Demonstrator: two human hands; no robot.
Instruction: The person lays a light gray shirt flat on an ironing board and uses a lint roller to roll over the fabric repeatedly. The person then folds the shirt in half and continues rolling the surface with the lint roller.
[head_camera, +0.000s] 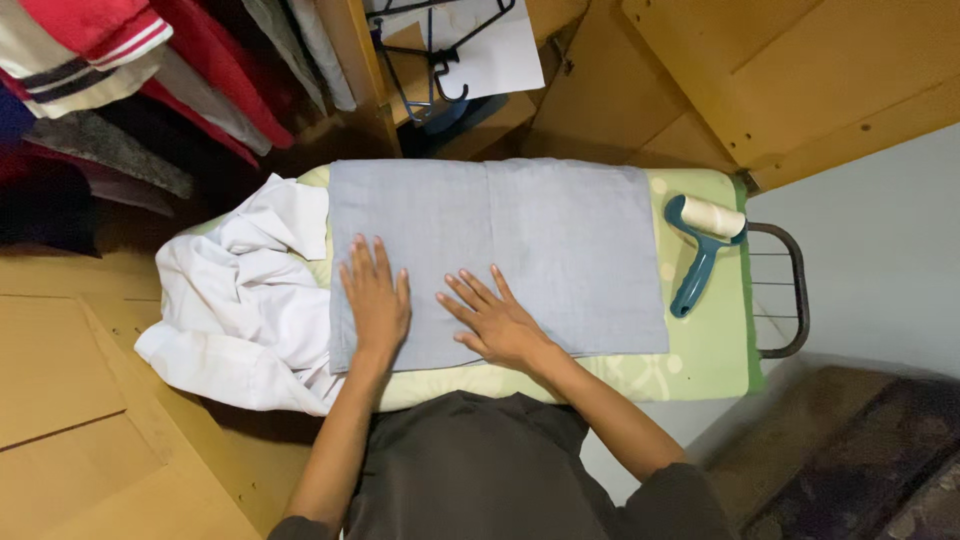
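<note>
1. Fingers (372, 262) of the left hand (376, 305) are spread apart and laid flat on the grey folded cloth (495, 255), clamped on nothing; the fingers (478, 291) of the right hand (500, 325) are likewise splayed and pressed flat on it.
2. The grey folded cloth is spread on the ironing board (715, 345), its long axis running left to right along the board.
3. Both hands are set on the cloth's near left part, so most of the cloth lies ahead of the fingers and off to the right; the right hand is the nearer to that larger part.
4. A crumpled white garment (240, 300) is heaped at the board's left end, just beside the left hand and touching the cloth's left edge.
5. A teal-handled lint roller (703, 245) lies on the board just right of the cloth, well apart from both hands.
</note>
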